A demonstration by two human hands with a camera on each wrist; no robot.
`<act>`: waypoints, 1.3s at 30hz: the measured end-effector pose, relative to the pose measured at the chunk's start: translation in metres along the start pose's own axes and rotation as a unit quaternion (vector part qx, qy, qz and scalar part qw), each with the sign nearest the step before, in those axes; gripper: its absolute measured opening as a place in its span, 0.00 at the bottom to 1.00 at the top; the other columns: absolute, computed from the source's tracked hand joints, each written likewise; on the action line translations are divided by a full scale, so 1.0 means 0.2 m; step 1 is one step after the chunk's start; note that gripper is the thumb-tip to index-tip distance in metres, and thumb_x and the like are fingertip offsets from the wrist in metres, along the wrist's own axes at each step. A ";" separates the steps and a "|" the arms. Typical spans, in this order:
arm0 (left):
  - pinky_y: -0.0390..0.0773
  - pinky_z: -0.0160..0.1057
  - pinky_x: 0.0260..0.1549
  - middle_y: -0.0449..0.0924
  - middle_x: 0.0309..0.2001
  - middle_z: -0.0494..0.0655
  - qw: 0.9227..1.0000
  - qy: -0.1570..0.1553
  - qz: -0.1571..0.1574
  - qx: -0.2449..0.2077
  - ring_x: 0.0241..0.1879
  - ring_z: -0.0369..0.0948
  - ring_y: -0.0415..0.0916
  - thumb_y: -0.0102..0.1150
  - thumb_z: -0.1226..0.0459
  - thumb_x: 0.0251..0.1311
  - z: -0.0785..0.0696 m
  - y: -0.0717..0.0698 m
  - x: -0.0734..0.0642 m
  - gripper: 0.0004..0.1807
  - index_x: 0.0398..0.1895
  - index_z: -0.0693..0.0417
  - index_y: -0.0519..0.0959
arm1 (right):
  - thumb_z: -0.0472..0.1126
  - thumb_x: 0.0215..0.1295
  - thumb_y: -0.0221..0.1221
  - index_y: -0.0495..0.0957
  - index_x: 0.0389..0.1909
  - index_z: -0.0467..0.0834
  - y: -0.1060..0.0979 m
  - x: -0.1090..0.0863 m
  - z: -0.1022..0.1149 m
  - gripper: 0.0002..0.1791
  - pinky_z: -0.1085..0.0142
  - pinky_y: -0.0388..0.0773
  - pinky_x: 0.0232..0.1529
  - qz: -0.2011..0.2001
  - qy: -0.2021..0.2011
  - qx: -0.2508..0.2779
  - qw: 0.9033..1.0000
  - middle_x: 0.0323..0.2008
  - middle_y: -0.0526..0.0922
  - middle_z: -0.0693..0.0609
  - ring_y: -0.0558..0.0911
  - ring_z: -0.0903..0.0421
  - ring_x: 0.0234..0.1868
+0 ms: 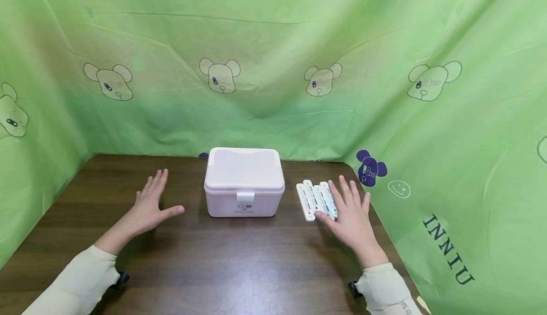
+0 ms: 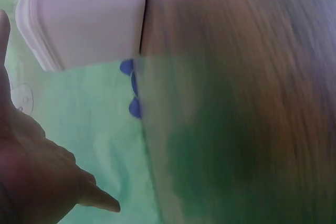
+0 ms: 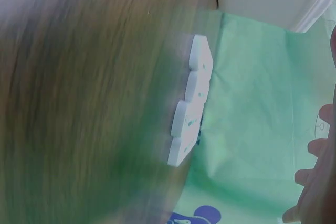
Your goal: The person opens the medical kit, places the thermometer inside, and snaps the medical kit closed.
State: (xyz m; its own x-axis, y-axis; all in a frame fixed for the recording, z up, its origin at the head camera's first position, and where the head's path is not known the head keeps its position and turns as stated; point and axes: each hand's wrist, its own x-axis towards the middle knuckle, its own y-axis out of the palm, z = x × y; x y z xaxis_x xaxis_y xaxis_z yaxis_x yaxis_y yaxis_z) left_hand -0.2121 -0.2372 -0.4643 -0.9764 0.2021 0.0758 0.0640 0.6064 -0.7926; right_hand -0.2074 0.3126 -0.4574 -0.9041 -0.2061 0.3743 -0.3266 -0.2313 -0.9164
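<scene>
A pale pink lidded box [image 1: 244,175] with a front latch [image 1: 245,197] stands shut on the table. Right of it lie several slim white strips [image 1: 306,201] with rounded ends and small dark and blue markings, side by side. My left hand [image 1: 147,210] hovers left of the box, fingers spread, holding nothing. My right hand [image 1: 352,217], also spread, is over the strips' right edge and hides part of them in the head view. The right wrist view shows the strips [image 3: 195,90] lying apart from the fingers.
The brown wooden table [image 1: 192,267] reaches back to a green curtain [image 1: 265,30] printed with bear heads. That curtain also hangs along both sides, close to the table's edges. Dark bands [image 1: 121,281] circle both wrists by the pale sleeves.
</scene>
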 end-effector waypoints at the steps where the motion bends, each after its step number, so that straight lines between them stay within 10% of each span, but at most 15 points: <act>1: 0.35 0.82 0.66 0.24 0.82 0.60 1.000 0.000 0.003 -0.009 0.79 0.68 0.25 0.66 0.35 0.59 -0.01 0.01 0.01 0.68 0.83 0.48 0.26 | 0.73 0.62 0.60 0.51 0.83 0.51 0.00 0.00 0.01 0.55 0.27 0.29 0.73 0.000 0.002 0.002 1.000 0.83 0.42 0.44 0.41 0.36 0.82; 22: 0.48 0.71 0.73 0.34 0.84 0.48 0.978 -0.018 -0.051 -0.201 0.82 0.58 0.36 0.77 0.48 0.53 -0.22 0.24 0.09 0.68 0.84 0.34 0.34 | 0.70 0.58 0.66 0.56 0.81 0.49 0.04 0.01 0.29 0.56 0.29 0.37 0.75 -0.044 0.061 0.116 0.990 0.82 0.52 0.46 0.50 0.37 0.81; 39: 0.52 0.62 0.76 0.45 0.83 0.53 0.967 -0.040 -0.069 -0.241 0.81 0.55 0.44 0.80 0.46 0.48 -0.29 0.35 0.15 0.68 0.84 0.53 0.44 | 0.59 0.58 0.73 0.65 0.76 0.44 0.07 0.01 0.56 0.49 0.39 0.55 0.73 -0.125 0.092 0.222 0.963 0.77 0.64 0.47 0.61 0.41 0.77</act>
State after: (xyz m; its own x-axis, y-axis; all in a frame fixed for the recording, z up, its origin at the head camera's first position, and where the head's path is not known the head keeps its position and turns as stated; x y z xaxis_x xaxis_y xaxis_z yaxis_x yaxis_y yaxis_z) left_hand -0.2243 -0.1449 -0.4832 -0.9941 0.0446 0.0988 0.0011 0.9156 -0.4022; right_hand -0.1834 0.2031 -0.4530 -0.8596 0.0702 0.5061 -0.4264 -0.6443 -0.6349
